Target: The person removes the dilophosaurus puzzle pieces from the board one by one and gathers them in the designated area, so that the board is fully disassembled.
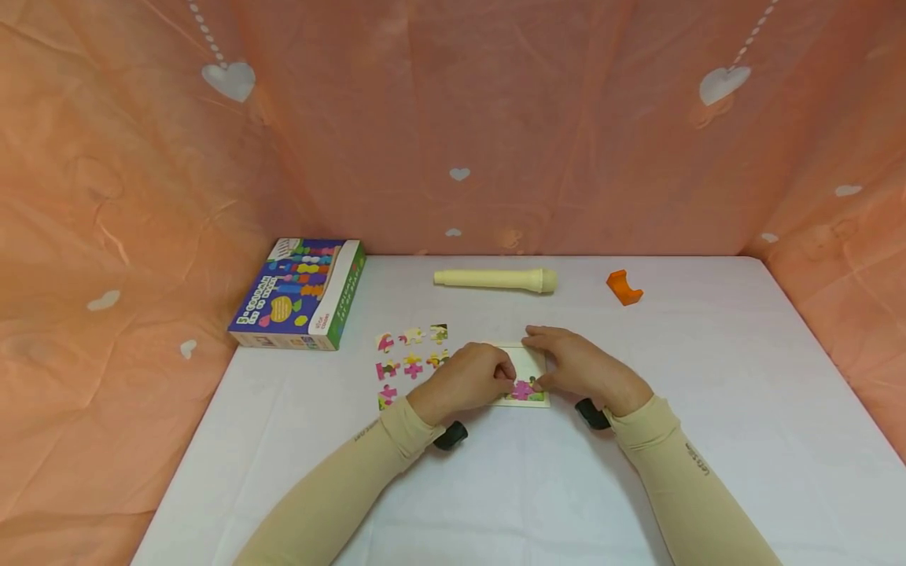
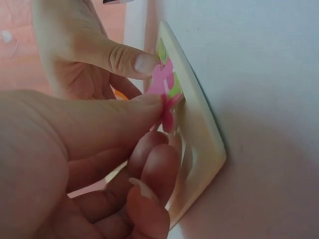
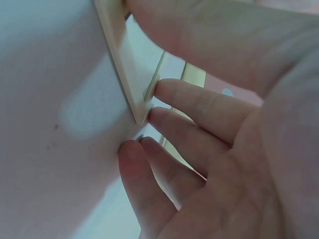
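A shallow, pale puzzle tray [image 1: 527,362] lies on the table between both hands, with pink and green pieces [image 1: 524,391] along its near side. My left hand [image 1: 473,377] pinches a pink puzzle piece [image 2: 168,121] between thumb and fingers at the tray's near part; the fingers partly hide it. On the other side, my right hand [image 1: 583,365] rests its thumb by the pieces laid in the tray. Its spread fingers touch the tray's far right corner, and some reach the tabletop. Left of the tray lie several loose puzzle pieces [image 1: 413,367], partly covered by the left hand.
A cream microphone-shaped stick [image 1: 495,280] lies behind the tray. An orange notched block [image 1: 624,288] is at the back right. At the back left sits a colourful game box [image 1: 297,295]. Peach cloth [image 1: 495,118] with hearts hangs behind the white table [image 1: 743,409].
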A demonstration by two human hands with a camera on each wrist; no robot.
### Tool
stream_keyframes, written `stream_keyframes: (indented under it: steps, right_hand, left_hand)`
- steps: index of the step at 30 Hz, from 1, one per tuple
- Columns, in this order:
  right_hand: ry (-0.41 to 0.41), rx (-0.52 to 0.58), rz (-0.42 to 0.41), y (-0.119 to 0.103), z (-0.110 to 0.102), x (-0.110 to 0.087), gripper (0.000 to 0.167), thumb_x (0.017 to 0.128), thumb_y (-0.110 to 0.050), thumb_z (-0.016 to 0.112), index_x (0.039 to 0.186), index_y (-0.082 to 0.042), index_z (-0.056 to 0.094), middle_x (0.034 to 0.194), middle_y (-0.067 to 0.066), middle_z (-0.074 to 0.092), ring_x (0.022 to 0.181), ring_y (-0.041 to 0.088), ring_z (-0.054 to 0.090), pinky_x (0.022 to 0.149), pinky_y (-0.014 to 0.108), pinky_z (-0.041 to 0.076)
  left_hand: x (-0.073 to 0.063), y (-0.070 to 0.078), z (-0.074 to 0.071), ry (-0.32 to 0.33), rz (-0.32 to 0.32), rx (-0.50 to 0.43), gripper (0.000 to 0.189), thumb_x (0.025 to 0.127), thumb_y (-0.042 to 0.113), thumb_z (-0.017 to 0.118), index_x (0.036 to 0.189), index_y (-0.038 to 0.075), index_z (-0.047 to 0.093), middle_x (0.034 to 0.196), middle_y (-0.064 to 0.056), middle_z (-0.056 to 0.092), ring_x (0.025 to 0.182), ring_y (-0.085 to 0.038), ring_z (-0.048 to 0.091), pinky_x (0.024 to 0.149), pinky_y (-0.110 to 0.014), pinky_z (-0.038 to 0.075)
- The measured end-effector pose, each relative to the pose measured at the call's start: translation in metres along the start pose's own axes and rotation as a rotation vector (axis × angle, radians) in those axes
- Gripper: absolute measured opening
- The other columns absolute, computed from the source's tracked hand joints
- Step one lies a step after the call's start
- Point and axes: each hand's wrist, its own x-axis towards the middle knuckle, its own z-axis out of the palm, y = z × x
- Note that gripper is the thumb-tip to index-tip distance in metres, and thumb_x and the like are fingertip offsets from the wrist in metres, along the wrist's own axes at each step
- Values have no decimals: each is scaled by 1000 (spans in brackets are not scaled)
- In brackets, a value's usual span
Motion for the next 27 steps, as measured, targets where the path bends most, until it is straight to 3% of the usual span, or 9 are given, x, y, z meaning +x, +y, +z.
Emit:
stream_keyframes:
  steps: [13, 22, 27]
  right_hand:
    - [-9, 31, 10, 0, 0, 0, 71, 89, -8, 88, 152, 3, 58, 171, 21, 42, 160, 46, 35, 128, 61, 33]
    - [-10, 11, 14, -3, 1, -2, 71, 90, -10, 86, 153, 2, 57, 171, 20, 42, 159, 47, 36, 127, 62, 34]
    - [-4, 8, 1, -3, 0, -4, 71, 90, -9, 86, 153, 3, 56, 171, 21, 42, 159, 48, 36, 127, 62, 35]
  left_hand:
    - [-3, -2, -4, 25, -5, -24, 11, 101, 17, 75, 93, 16, 81, 83, 9, 71, 80, -10, 60, 77, -27, 50]
    - [-25, -20, -21, 74, -23, -62, 11, 100, 17, 76, 91, 19, 81, 84, 10, 72, 82, -10, 62, 82, -30, 53]
    - [-43, -38, -34, 99, -76, -80, 10, 100, 18, 78, 90, 20, 81, 83, 10, 72, 83, -10, 63, 81, -31, 54]
